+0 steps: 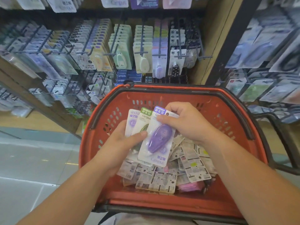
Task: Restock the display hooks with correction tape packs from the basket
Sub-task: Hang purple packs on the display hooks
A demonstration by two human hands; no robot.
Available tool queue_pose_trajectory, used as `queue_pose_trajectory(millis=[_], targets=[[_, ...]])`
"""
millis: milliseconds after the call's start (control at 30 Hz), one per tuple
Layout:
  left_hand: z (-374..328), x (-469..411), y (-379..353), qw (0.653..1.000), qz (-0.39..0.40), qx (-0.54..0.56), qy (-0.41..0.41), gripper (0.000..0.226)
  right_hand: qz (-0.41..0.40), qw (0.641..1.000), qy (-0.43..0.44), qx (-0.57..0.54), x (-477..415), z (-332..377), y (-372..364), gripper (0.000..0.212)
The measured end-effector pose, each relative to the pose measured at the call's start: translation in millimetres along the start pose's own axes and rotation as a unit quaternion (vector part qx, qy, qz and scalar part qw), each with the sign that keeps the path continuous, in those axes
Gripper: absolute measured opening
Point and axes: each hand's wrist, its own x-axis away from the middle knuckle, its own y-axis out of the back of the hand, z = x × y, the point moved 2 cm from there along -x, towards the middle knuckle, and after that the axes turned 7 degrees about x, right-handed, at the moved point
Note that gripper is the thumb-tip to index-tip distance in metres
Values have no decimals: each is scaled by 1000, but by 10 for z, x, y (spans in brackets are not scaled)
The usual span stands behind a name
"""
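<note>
Hands over the red basket (100,127): left hand (125,142) grips a fanned stack of packs, purple correction tape pack (159,138) on top, right hand (186,122) pinching its upper edge. Loose packs (186,161) lie below, display hooks (141,52) beyond.

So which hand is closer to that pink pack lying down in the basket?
Right. The right hand is up above the pink pack, gripping the fanned packs' tops; the left hand holds them farther off toward the basket's left side.
</note>
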Motion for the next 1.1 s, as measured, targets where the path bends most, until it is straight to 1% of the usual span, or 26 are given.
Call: queue_pose_trajectory(millis=[67, 133, 200, 233, 300, 333, 367, 400, 433, 467, 500, 567, 633, 667, 700, 767, 867, 900, 967, 1033, 1067, 1100], targets=[[-1, -4, -30, 1000, 11, -14, -8, 78, -29, 1000, -6, -9, -22, -9, -79, 34], [-3, -9, -27, 999, 10, -30, -15, 83, -46, 999, 2, 10, -38, 21, -166, 37], [-17, -4, 2, 999, -15, -41, -14, 89, -40, 999, 4, 24, -67, 55, -240, 33], [-24, -4, 35, 998, -36, -46, -17, 90, -36, 999, -8, 6, -101, 49, -258, 28], [-43, -5, 131, 994, -88, -53, -30, 87, -49, 997, -53, -27, -214, -72, -237, 20], [-50, 1, 192, 991, -114, -54, -36, 83, -61, 995, -75, -10, -289, -195, -201, 16], [-71, 20, 237, 988, -134, -57, -45, 76, -67, 993, -96, 32, -366, -347, -158, 12], [-89, 38, 282, 985, -150, -60, -54, 71, -55, 988, -120, 86, -431, -520, -119, 12], [-107, 58, 321, 983, -164, -61, -60, 65, -22, 979, -145, 144, -476, -691, -93, 21], [-118, 79, 365, 981, -173, -59, -65, 59, 18, 965, -163, 205, -508, -857, -81, 34], [-131, 104, 404, 979, -183, -52, -70, 58, 58, 947, -171, 267, -528, -983, -84, 47], [-156, 155, 442, 977, -195, -33, -79, 69, 119, 907, -172, 365, -545, -1141, -127, 66], [-177, 194, 446, 975, -206, -26, -78, 78, 153, 880, -158, 420, -566, -1247, -222, 76], [-185, 210, 453, 975, -206, -26, -79, 76, 160, 869, -147, 444, -584, -1288, -282, 78], [-202, 227, 449, 976, -204, -25, -77, 73, 161, 860, -137, 464, -604, -1322, -339, 76], [-218, 244, 446, 976, -204, -29, -71, 72, 148, 848, -120, 494, -653, -1368, -426, 63], [-217, 263, 483, 975, -209, -34, -66, 73, 119, 835, -77, 532, -715, -1352, -448, 25], [-223, 269, 490, 975, -211, -31, -68, 74, 105, 832, -53, 542, -725, -1341, -428, 16], [-228, 269, 504, 974, -211, -31, -72, 73, 70, 834, -1, 548, -721, -1294, -367, 19], [-226, 258, 519, 974, -213, -33, -73, 72, 32, 844, 65, 532, -711, -1192, -284, 18], [-216, 242, 528, 974, -213, -34, -73, 72, 20, 856, 86, 509, -694, -1116, -238, 16], [-213, 227, 531, 974, -213, -33, -73, 72, 8, 879, 88, 469, -661, -1029, -192, 13]])
